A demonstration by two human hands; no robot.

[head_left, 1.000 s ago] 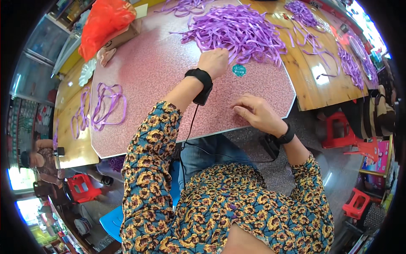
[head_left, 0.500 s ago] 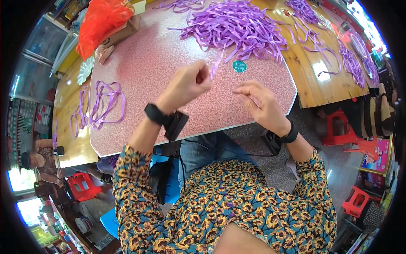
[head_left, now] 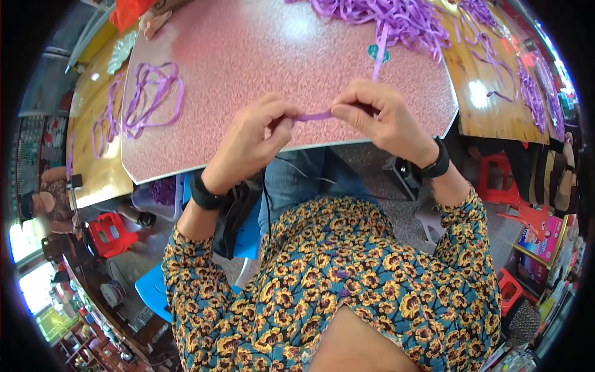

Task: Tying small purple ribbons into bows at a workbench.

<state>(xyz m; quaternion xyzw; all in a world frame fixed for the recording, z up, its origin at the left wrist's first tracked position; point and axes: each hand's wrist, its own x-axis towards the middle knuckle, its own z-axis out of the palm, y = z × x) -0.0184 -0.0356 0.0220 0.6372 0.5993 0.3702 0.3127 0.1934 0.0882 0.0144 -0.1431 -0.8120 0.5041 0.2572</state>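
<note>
A narrow purple ribbon (head_left: 315, 116) is stretched between my two hands above the near part of the pink speckled tabletop (head_left: 229, 80). My left hand (head_left: 257, 133) pinches one end of this short span. The other end is in the closed fingers of my right hand (head_left: 381, 115), and from there the ribbon runs away toward the big purple ribbon heap (head_left: 396, 22) at the far right. It passes over a round green sticker (head_left: 373, 53). At the table's left lies a loosely looped purple ribbon (head_left: 180, 99).
Wooden tables (head_left: 493, 118) adjoin on both sides, the right one holding more purple ribbon piles (head_left: 532, 99). At the far left are a red plastic bag (head_left: 127, 13) and a white fluted dish (head_left: 122, 54). Red stools (head_left: 111, 234) stand on the floor; other people sit at both sides.
My left hand has come nearer to me and my right hand has closed on the ribbon. A short span is now taut between them. The view has tilted toward my body.
</note>
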